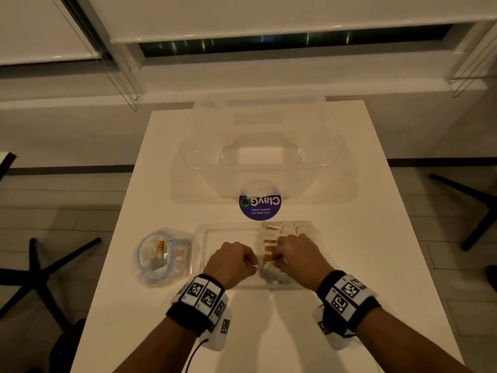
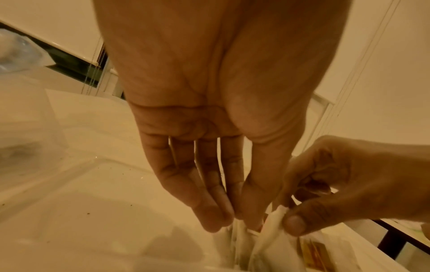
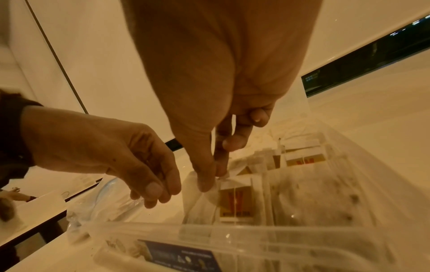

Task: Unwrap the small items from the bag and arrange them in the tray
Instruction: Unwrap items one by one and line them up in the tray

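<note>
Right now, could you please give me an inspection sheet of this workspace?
Surface: white table, small dark specks near the tray.
Job's things: clear tray, sachets packed upright in its right half, left half bare; clear bag left of the tray, some items inside.
Clutter: large clear lidded box behind the tray, purple round sticker.
Grippers: left hand fingers down at the sachet row, grip unclear; right hand pinches a sachet edge.
Cables: thin black cable from the left wristband.
Surroundings: window blinds, dark chair legs, tiled floor.
</note>
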`<state>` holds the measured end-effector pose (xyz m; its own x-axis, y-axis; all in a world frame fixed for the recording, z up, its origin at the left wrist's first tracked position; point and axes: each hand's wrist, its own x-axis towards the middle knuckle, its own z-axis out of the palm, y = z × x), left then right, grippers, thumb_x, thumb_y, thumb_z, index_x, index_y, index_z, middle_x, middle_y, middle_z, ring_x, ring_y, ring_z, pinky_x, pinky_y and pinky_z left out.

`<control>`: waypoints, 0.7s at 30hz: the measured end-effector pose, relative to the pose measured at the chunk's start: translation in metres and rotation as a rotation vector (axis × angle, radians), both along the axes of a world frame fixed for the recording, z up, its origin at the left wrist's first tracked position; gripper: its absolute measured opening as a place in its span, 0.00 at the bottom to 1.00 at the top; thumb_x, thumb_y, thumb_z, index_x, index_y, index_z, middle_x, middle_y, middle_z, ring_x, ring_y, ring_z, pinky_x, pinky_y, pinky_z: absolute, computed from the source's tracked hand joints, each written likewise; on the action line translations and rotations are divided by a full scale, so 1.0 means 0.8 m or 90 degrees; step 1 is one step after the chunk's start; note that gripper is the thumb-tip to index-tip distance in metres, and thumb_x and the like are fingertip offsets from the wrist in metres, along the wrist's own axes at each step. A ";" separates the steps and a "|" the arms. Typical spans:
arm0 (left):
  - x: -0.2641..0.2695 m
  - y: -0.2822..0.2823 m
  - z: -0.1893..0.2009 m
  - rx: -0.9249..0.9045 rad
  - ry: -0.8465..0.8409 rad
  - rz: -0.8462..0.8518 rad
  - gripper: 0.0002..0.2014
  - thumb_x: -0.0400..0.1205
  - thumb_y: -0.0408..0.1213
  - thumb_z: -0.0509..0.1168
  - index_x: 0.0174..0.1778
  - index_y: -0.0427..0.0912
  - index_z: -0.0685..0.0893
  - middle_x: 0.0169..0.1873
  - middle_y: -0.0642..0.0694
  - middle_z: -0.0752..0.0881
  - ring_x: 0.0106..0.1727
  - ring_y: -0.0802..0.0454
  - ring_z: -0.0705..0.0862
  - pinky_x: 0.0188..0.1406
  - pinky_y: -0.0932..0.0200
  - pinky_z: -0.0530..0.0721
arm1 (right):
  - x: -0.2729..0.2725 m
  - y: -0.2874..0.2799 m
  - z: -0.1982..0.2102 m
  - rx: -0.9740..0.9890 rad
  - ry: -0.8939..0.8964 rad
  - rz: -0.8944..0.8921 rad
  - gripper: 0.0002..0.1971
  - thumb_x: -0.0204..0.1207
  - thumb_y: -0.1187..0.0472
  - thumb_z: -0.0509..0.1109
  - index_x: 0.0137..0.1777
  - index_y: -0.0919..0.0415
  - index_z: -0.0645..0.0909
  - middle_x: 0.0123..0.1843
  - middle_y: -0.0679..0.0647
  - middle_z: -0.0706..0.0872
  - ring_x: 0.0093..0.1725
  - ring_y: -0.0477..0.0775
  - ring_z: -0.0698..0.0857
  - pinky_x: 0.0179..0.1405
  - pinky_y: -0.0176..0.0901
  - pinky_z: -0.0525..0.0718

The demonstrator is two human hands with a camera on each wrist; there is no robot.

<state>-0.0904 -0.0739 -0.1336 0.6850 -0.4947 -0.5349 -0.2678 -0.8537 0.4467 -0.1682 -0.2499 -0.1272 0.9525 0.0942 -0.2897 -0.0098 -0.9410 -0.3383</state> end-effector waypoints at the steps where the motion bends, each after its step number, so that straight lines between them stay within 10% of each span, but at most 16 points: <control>1: -0.001 -0.001 0.000 0.006 0.002 -0.013 0.09 0.77 0.40 0.73 0.51 0.52 0.92 0.47 0.52 0.93 0.49 0.53 0.89 0.56 0.53 0.88 | 0.000 0.001 0.001 0.002 0.001 0.004 0.12 0.83 0.53 0.65 0.62 0.48 0.86 0.60 0.49 0.86 0.60 0.54 0.81 0.58 0.46 0.70; 11: -0.009 -0.016 -0.007 0.076 -0.007 -0.076 0.08 0.77 0.45 0.73 0.51 0.53 0.91 0.50 0.47 0.91 0.50 0.44 0.89 0.53 0.53 0.88 | -0.002 0.007 0.003 -0.030 0.009 0.006 0.14 0.84 0.50 0.63 0.65 0.45 0.85 0.61 0.48 0.85 0.61 0.54 0.80 0.58 0.48 0.71; 21: 0.023 0.043 0.062 -0.056 -0.114 0.036 0.08 0.81 0.44 0.69 0.53 0.56 0.90 0.45 0.58 0.91 0.48 0.58 0.88 0.54 0.55 0.87 | -0.002 -0.003 0.019 0.086 -0.091 -0.095 0.09 0.77 0.49 0.73 0.56 0.47 0.88 0.48 0.44 0.86 0.49 0.49 0.84 0.51 0.47 0.77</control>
<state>-0.0722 -0.0397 -0.0842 0.7933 -0.4919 -0.3588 -0.3017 -0.8295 0.4700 -0.1699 -0.2520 -0.1120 0.9891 -0.0216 -0.1455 -0.0881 -0.8788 -0.4690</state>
